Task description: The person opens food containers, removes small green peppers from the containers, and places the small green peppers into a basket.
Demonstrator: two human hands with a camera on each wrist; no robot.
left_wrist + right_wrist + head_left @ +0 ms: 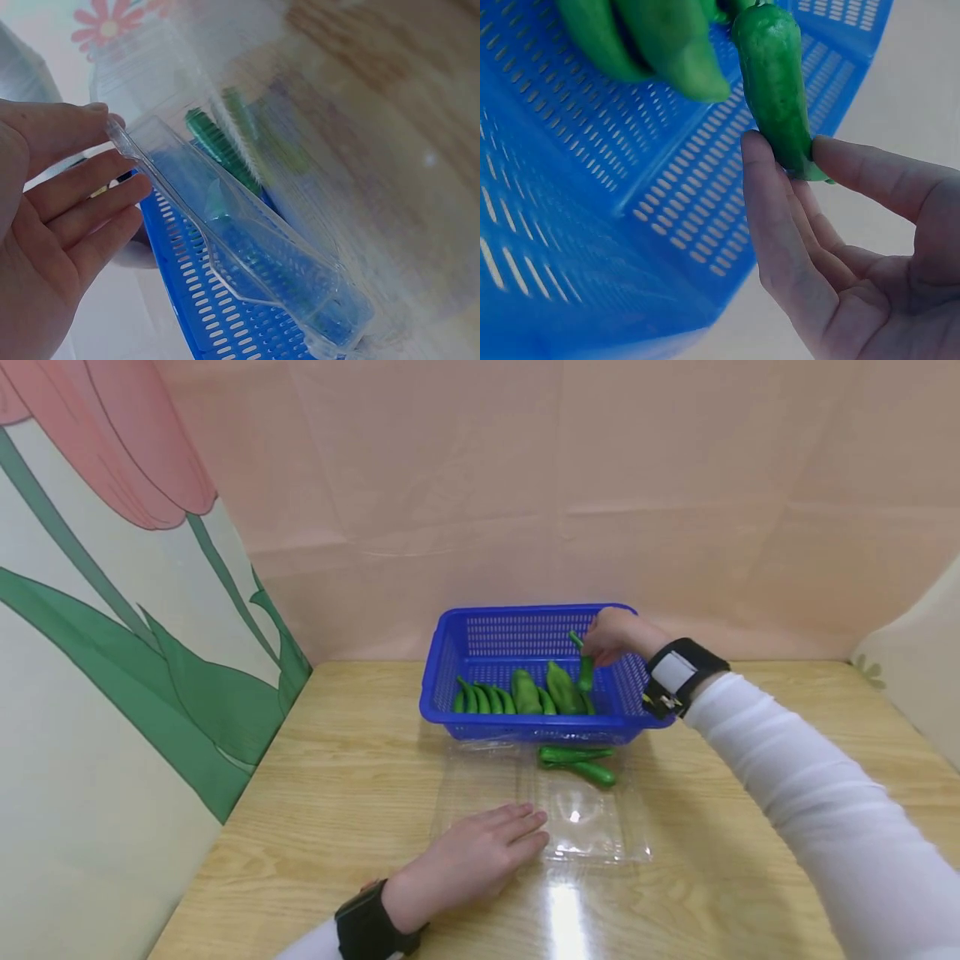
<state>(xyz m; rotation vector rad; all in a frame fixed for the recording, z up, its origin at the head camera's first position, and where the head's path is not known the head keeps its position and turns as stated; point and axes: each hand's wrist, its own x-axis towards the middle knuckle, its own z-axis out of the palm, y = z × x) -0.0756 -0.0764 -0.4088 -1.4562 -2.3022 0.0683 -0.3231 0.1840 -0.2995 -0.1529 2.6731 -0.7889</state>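
Observation:
My right hand (617, 633) pinches a green pepper (771, 79) between thumb and fingers, over the right part of a blue plastic basket (540, 724). Below it, larger green peppers (527, 692) and slim green chilies (482, 699) lie in a row along the basket's front side. A clear plastic clamshell container (585, 839) lies spread out in front of the basket. Inside its right half, near the back, are green peppers (596, 772). At the container's middle seam rests my left hand (480, 852); in the left wrist view its thumb and fingertip pinch the clear rim (172, 199).
Everything stands on a light wood-grain table (360, 760). A pink cloth backdrop (450, 485) rises right behind the basket. To the left hangs a panel with a tulip print (150, 610), and a pale cloth (915, 643) borders the right side.

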